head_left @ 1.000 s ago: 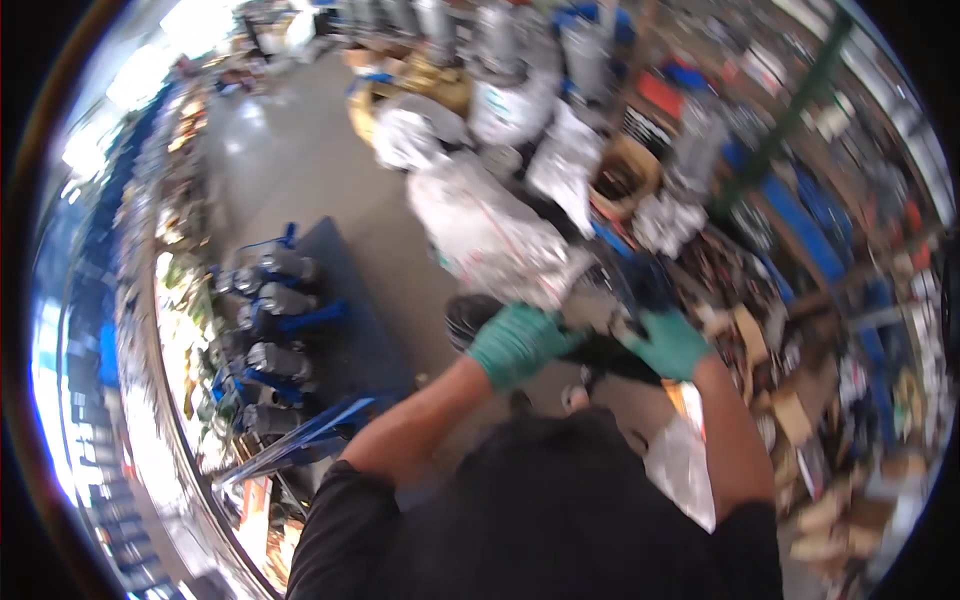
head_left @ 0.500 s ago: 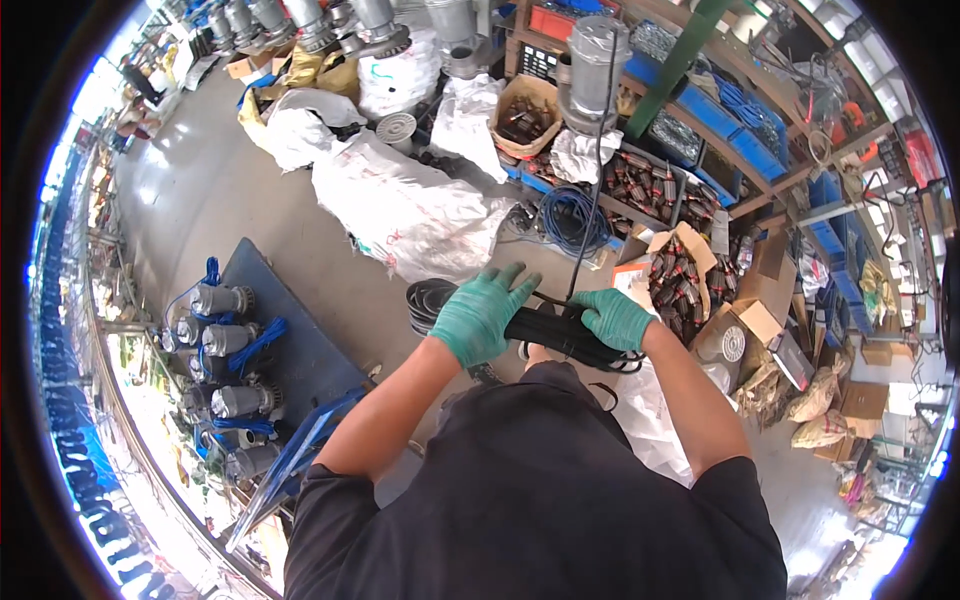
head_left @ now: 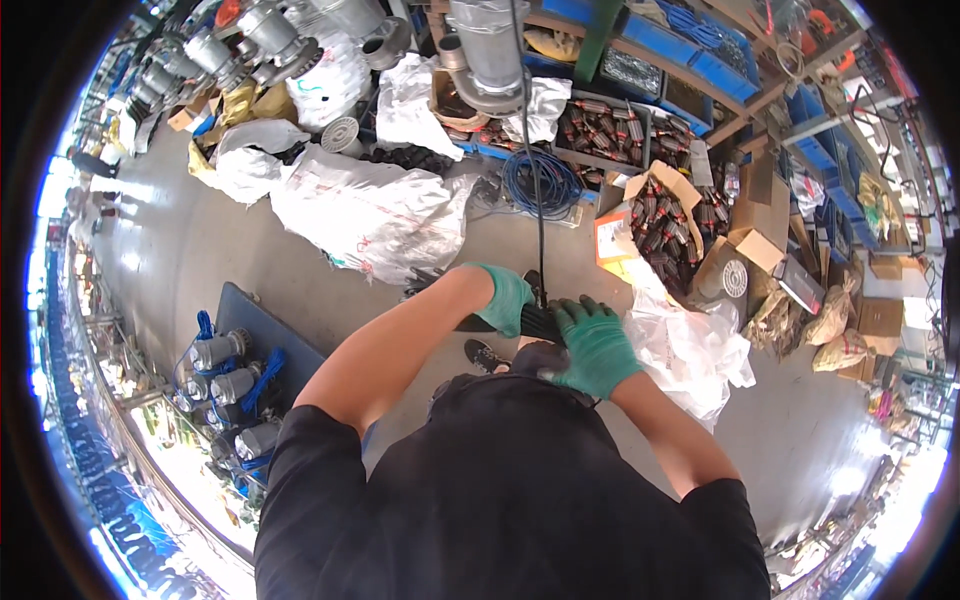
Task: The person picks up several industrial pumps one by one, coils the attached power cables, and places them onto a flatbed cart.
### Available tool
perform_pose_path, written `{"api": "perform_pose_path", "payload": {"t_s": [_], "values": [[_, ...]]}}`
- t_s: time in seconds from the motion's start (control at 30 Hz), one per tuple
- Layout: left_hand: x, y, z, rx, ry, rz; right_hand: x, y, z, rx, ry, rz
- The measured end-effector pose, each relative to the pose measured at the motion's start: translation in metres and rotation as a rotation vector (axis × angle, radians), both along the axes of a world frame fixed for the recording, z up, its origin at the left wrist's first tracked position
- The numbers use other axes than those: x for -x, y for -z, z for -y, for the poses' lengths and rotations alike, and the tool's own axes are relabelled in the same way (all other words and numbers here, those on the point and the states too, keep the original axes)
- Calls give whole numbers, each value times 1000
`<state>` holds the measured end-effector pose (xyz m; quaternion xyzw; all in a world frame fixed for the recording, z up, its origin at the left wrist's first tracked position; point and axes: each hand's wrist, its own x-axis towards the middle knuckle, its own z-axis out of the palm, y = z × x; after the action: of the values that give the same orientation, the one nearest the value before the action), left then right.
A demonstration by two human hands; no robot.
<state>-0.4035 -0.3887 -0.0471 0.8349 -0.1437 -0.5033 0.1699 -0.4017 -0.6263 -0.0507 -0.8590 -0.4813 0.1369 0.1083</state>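
Observation:
Both my hands wear green gloves and meet in front of my body at a bundled coil of black cable (head_left: 541,322). My left hand (head_left: 508,302) is closed around the coil's left part, its fingers mostly hidden. Across the right part lies my right hand (head_left: 598,345), fingers together and curled over the strands. From between the hands a single black cable (head_left: 540,220) runs up toward a grey metal pump (head_left: 492,50). Dark loops (head_left: 422,283) show beyond my left forearm, partly hidden by it.
White woven sacks (head_left: 370,215) lie ahead on the left. Blue cable coils (head_left: 540,185) rest on the floor ahead. An open carton of dark parts (head_left: 665,220) and crumpled white plastic (head_left: 685,350) sit at right. Grey motors with blue cables (head_left: 235,385) stand by a dark board at left.
My hands have come closer together on the black cable bundle. My right hand has turned to lie over it. The view has shifted, with the pump now nearer the upper middle.

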Motion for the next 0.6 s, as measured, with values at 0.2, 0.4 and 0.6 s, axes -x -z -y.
{"api": "perform_pose_path", "payload": {"t_s": [0.2,0.4,0.6], "values": [[-19,53,-14,96,-274,-316,-72,30,-16,193,-34,-612],[-8,-28,-15,-33,-137,585,-154,106,-28,511,51,-1598],[5,-9,-24,-156,-22,1066,-166,68,-21,585,313,-1966]]}}
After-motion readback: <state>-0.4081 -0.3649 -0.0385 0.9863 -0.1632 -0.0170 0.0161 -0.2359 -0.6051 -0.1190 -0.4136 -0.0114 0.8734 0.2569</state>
